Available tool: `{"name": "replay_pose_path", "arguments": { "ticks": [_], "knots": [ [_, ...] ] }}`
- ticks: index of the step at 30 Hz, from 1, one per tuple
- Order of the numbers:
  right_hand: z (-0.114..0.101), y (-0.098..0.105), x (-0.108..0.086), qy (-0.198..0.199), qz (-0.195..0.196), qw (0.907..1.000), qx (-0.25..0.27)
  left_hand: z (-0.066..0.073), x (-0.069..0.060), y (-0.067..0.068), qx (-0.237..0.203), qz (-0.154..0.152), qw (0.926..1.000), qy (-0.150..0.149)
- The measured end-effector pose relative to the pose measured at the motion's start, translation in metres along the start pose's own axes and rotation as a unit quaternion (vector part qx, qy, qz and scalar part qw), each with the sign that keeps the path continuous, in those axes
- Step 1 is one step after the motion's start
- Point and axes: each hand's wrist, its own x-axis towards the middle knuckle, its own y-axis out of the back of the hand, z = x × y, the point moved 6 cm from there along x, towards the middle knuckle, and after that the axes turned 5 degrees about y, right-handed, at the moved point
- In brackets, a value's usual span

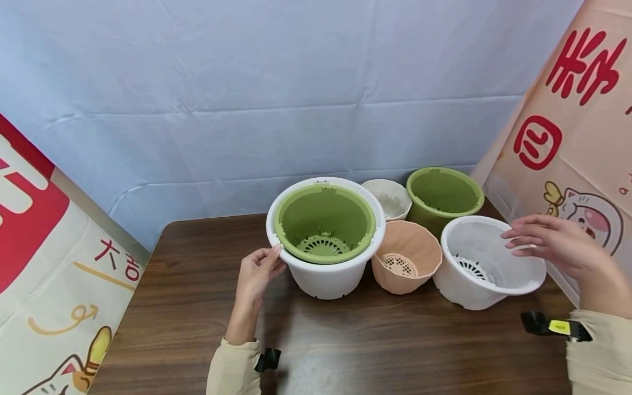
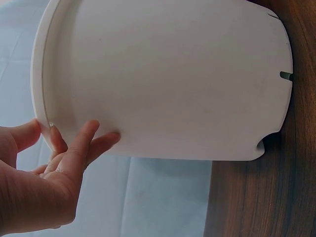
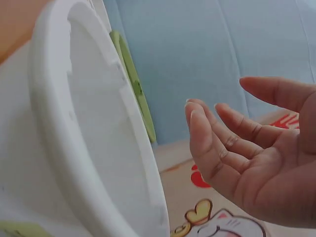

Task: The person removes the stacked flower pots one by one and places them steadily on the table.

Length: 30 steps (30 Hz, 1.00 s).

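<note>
A large white pot (image 1: 326,282) stands upright on the table with a green pot (image 1: 323,219) nested inside it. At its left rim my left hand (image 1: 257,274) pinches the edge between thumb and fingers; the left wrist view shows the other fingertips against the white pot's outer wall (image 2: 177,79). My right hand (image 1: 558,241) is in the air above the right side of another white pot (image 1: 474,296), fingers loosely bent and holding nothing. In the right wrist view that hand (image 3: 256,163) is apart from the white pot's rim (image 3: 54,113).
Between the white pots sits a peach faceted pot (image 1: 407,258). Behind it are a small white faceted pot (image 1: 390,197) and a second green pot (image 1: 444,192). A pale cloth (image 1: 257,109) hangs behind the brown wooden table (image 1: 197,307), with printed banners (image 1: 587,109) at the sides.
</note>
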Motion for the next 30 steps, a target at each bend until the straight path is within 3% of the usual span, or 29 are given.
{"name": "replay_pose_path", "arguments": {
  "ticks": [3, 8, 30],
  "knots": [
    [-0.002, -0.009, 0.003, 0.018, -0.019, 0.9986, 0.045, 0.000, 0.000, 0.000, 0.000, -0.001, 1.0000, 0.000],
    [-0.008, -0.024, 0.007, 0.044, -0.048, 0.9961, 0.059, -0.001, 0.001, 0.000, -0.004, 0.001, 1.0000, -0.001],
    [-0.017, -0.073, 0.022, 0.049, -0.073, 0.9961, 0.004, -0.001, 0.001, 0.000, -0.005, 0.003, 1.0000, -0.002]
  ]
}}
